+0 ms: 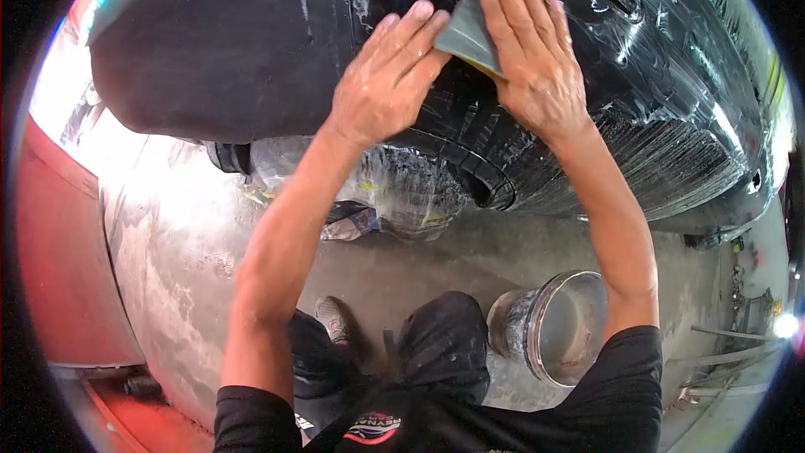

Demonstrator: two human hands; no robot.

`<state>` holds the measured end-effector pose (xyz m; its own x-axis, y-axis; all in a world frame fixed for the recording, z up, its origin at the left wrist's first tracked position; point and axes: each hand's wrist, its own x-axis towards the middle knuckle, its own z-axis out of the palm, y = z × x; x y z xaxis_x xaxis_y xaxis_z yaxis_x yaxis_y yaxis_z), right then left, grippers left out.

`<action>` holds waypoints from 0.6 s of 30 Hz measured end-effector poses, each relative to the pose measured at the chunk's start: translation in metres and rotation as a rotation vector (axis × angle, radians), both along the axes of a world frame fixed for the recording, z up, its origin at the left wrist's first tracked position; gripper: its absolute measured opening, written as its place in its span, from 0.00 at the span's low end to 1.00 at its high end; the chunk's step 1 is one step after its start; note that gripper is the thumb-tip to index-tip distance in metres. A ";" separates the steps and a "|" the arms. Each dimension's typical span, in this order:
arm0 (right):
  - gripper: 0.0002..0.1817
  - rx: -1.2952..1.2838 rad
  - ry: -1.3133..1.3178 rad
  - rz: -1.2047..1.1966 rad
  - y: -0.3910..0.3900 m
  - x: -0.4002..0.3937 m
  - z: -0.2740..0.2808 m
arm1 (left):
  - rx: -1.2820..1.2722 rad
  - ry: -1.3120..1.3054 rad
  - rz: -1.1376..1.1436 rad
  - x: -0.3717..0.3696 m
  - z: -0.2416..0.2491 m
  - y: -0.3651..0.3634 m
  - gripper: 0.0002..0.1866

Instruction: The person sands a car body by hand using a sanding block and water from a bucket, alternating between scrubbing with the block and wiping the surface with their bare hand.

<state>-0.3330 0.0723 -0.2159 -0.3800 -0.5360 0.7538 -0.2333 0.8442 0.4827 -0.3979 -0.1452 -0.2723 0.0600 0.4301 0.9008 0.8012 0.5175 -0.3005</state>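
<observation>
Grey sanding sheet (471, 29) lies flat against the wet black car panel (637, 101), high up in front of me. My right hand (537, 59) lies over it, fingers spread long, pressing it to the panel; not a pinch, a flat press. My left hand (386, 75) is just beside, fingers extended and close together, tips touching the sheet's left edge. Both hands are wet. The panel around the sheet is glossy with water and streaks; the stretch to the left (226, 42) looks matt and dry, so by my judgement that part is not yet wetted. Bucket (553, 327) stands on the floor by my right knee, tilted.
</observation>
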 end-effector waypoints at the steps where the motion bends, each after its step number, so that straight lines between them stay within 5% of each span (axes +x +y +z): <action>1: 0.37 -0.035 -0.046 -0.043 0.002 0.010 -0.005 | 0.003 -0.039 -0.020 0.006 -0.007 -0.005 0.15; 4: 0.37 -0.059 0.009 -0.132 0.026 0.006 -0.047 | -0.066 -0.165 -0.035 0.039 -0.047 -0.029 0.19; 11: 0.30 -0.055 0.104 0.017 -0.048 -0.019 0.001 | -0.384 -0.453 -0.110 0.100 -0.140 -0.052 0.21; 18: 0.32 -0.172 0.057 -0.006 -0.044 -0.012 -0.028 | -0.351 -0.610 -0.008 0.107 -0.155 -0.084 0.18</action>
<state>-0.3448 0.0281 -0.2437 -0.3365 -0.3952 0.8547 -0.2043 0.9167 0.3435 -0.2914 -0.2292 -0.4274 -0.4072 0.7030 0.5831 0.8834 0.4654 0.0558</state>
